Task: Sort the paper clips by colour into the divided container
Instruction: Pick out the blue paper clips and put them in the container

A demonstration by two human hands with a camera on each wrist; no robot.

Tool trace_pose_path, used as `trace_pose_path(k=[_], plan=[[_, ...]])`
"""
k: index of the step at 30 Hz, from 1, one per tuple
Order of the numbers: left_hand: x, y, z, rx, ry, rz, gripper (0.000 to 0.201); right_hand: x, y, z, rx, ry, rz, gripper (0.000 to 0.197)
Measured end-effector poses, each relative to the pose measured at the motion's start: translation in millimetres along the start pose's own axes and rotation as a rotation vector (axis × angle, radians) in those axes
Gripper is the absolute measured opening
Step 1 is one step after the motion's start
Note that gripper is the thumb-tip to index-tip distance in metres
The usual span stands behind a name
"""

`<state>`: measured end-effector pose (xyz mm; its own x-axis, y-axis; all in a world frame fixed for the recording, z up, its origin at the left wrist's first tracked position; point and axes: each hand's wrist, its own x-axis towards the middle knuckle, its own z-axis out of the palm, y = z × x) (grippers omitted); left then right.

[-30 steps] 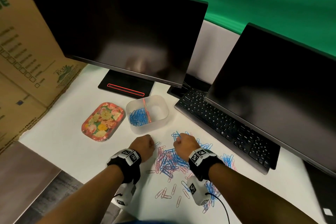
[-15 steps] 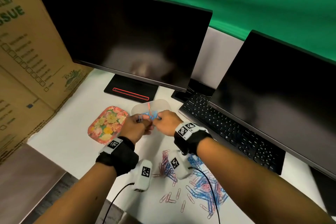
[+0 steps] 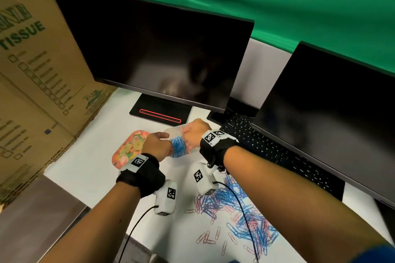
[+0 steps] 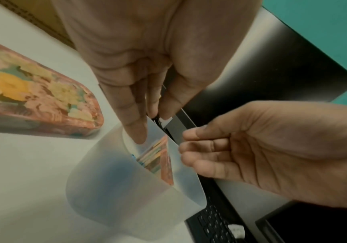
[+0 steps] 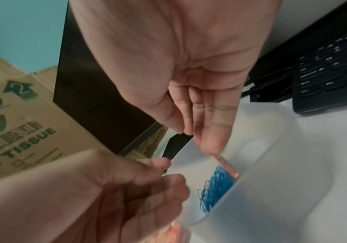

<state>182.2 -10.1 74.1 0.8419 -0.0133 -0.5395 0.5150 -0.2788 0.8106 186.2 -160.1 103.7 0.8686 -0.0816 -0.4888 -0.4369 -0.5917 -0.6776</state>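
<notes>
Blue clips (image 3: 178, 147) dropped into container (image 3: 174, 132); left hand (image 3: 157, 145), right hand (image 3: 195, 134) hover empty.

The container (image 3: 193, 134) is milky white and half clear, with a pink divider (image 3: 185, 139). The clips (image 3: 178, 148) in its left part are bright blue. The loose clips (image 3: 241, 213) on the white tabletop (image 3: 85, 168) are blue and pink mixed. The tray (image 3: 130, 149) has a pink rim and a flower pattern in yellow, peach and green. Both monitors (image 3: 154, 55) and the keyboard (image 3: 277, 151) are black. The backdrop (image 3: 277, 0) is green. The carton (image 3: 27, 60) is brown with dark green print. The wrist bands (image 3: 142, 174) are black with black-and-white square markers.
</notes>
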Motion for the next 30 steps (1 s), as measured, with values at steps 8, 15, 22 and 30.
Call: trace_pose_path(k=[8, 15, 22, 30], plan=[[-26, -12, 45, 0.496, -0.293, 0.411, 0.015, -43, 99, -50, -0.02, 0.215, 0.206, 0.014], [-17, -32, 118, 0.977, -0.409, 0.551, 0.02, -89, 181, -44, -0.161, 0.232, 0.359, 0.029], [-1, -39, 152, 1.324, -0.307, 0.508, 0.033, -90, 200, -35, -0.239, 0.216, 0.277, 0.024], [-1, -63, 139, 1.271, -0.237, 0.46, 0.022, -53, 167, -36, -0.474, 0.135, 0.185, 0.027]])
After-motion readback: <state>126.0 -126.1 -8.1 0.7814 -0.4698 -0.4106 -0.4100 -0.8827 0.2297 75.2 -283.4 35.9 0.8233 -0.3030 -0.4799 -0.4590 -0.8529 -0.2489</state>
